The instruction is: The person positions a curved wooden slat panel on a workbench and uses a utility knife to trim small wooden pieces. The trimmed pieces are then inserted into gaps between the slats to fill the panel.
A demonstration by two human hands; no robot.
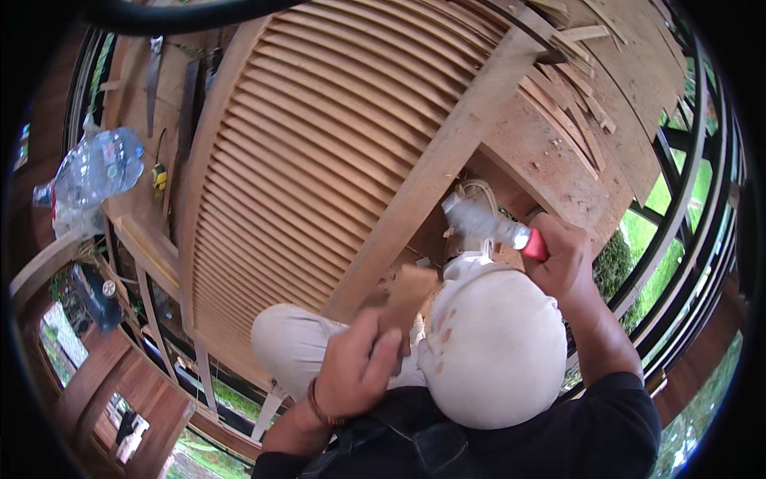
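My left hand (359, 355), a beaded bracelet at its wrist, grips a small flat wood block (411, 294) above my lap. To the right, my right hand (561, 254) is closed round a red-handled tool (487, 221); its pale, shiny head is smeared by motion, so its exact kind does not show. The tool is held over my right foot and knee, apart from the wood block. Ahead of me lies a large slatted wooden panel (327, 128), its frame edge close to my left knee.
Clear plastic bottles (100, 169) lie at the left, near a yellow tape measure (159, 177) and a handsaw (153, 84). Thin wood strips (570, 116) are scattered on boards at the far right. A dark metal railing (678, 199) runs along the right side.
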